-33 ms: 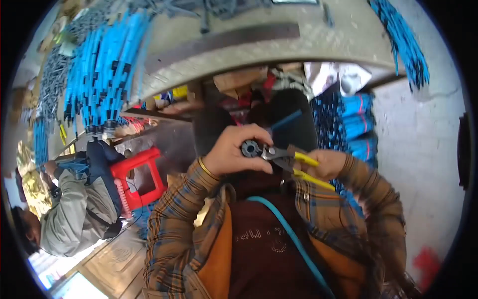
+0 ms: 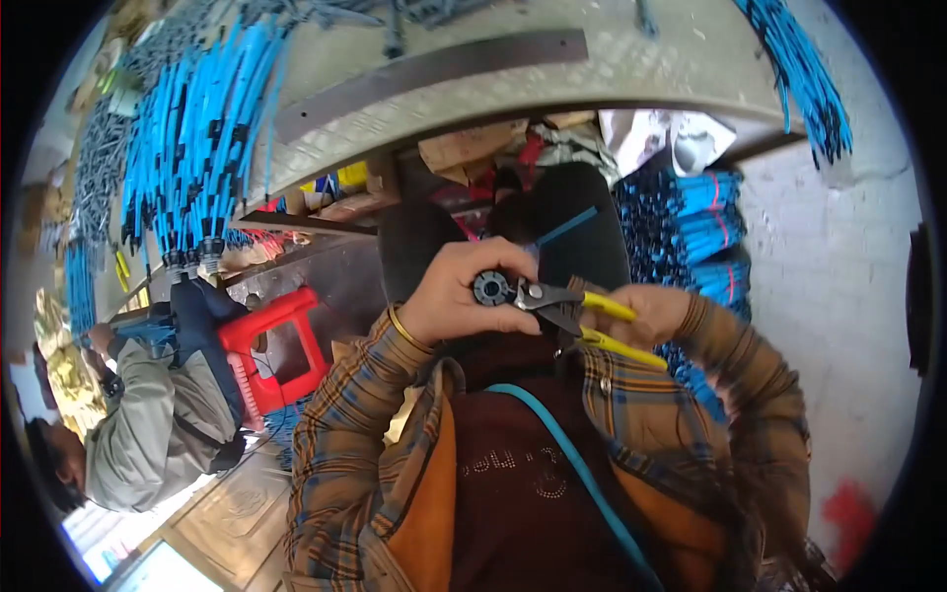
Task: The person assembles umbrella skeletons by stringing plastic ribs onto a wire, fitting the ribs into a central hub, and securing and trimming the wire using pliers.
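Note:
My left hand (image 2: 459, 296) is closed around a dark round piece (image 2: 490, 288) with a notched, ring-like end and a hole in its middle. A thin blue rod (image 2: 568, 227) sticks out beyond my left fingers; whether it joins the round piece is hidden. In my right hand (image 2: 651, 316) is a pair of pliers (image 2: 552, 304) with yellow handles, the handles spread apart. The metal head of the pliers lies against the side of the round piece, by my left thumb. I cannot tell what is between the jaws.
Ahead is a worktable (image 2: 681, 79) with a flat dark metal strip (image 2: 444, 69). Blue rods with black parts (image 2: 192, 148) stand bunched at left, others (image 2: 799, 79) lie at far right. Tied blue bundles (image 2: 710, 232) are stacked beside my right knee. A person (image 2: 148, 424) sits left, near a red stool (image 2: 281, 345).
The view has shifted slightly. Both hands keep their grip, with the pliers still at the side of the round piece.

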`<action>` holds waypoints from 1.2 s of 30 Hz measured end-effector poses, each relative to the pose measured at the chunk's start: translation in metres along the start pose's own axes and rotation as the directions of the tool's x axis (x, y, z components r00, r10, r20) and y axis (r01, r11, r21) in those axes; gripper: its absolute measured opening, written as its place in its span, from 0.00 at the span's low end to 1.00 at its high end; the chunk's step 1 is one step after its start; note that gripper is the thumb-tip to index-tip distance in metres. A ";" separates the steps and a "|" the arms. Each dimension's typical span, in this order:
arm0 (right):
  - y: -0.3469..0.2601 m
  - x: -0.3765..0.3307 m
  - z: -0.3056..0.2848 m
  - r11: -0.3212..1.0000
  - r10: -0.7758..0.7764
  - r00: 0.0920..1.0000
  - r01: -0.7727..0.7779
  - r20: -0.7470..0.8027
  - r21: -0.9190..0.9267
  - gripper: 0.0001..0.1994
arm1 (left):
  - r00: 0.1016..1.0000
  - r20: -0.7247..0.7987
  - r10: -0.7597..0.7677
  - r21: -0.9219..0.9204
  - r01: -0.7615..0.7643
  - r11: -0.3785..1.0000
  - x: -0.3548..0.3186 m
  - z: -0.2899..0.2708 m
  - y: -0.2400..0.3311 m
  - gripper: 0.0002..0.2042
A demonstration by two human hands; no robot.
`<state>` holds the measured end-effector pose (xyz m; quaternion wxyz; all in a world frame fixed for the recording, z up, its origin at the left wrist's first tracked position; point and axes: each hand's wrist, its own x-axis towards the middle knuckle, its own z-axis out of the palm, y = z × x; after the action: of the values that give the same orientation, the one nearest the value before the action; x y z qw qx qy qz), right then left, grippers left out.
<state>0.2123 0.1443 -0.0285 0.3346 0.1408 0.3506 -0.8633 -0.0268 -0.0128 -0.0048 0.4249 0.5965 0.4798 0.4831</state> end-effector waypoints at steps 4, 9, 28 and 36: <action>-0.064 -0.018 0.047 0.674 -0.354 0.918 0.120 -0.176 -0.729 0.28 | 0.995 -0.097 -0.036 -0.014 0.035 0.999 0.011 -0.002 -0.007 0.27; -0.046 -0.020 0.024 0.726 -0.244 0.940 0.013 -0.240 -0.688 0.28 | 0.964 -0.189 -0.189 -0.222 0.146 0.964 0.010 0.010 -0.005 0.25; -0.025 -0.013 0.029 0.883 -0.153 0.948 0.005 -0.279 -0.469 0.16 | 0.989 -0.062 -0.135 -0.227 0.118 0.967 0.009 0.012 -0.004 0.22; -0.036 -0.023 0.023 0.948 -0.008 0.993 -0.031 -0.121 -0.315 0.13 | 0.994 0.064 -0.091 -0.016 0.092 0.996 0.019 0.009 0.004 0.20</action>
<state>0.2046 0.1587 0.0175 0.3361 0.1395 0.5034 -0.7837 -0.0157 0.0051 0.0007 0.4669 0.5848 0.4886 0.4486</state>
